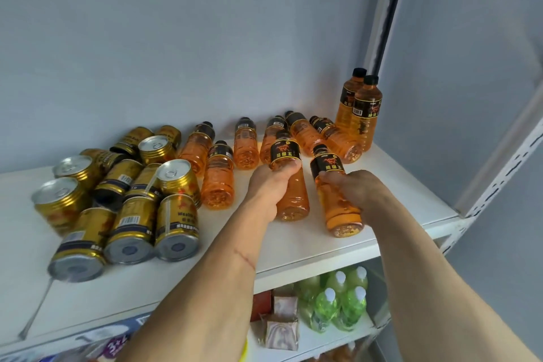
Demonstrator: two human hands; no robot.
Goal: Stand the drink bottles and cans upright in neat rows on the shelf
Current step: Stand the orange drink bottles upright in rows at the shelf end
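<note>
White shelf (293,247): toppled gold cans (123,203), orange bottles (246,144), two upright (360,109).

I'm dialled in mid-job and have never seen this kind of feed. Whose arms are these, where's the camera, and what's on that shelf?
There is no robot: these are a person's two bare arms, filmed by one wide-angle camera on their head, looking forward and down. The left hand grips one orange bottle; the right hand grips another. On the white shelf, two bottles already stand upright in the back right corner. More orange bottles lie on their sides behind the hands, and gold cans lie heaped at the left. Green bottles sit on the shelf below.
</note>
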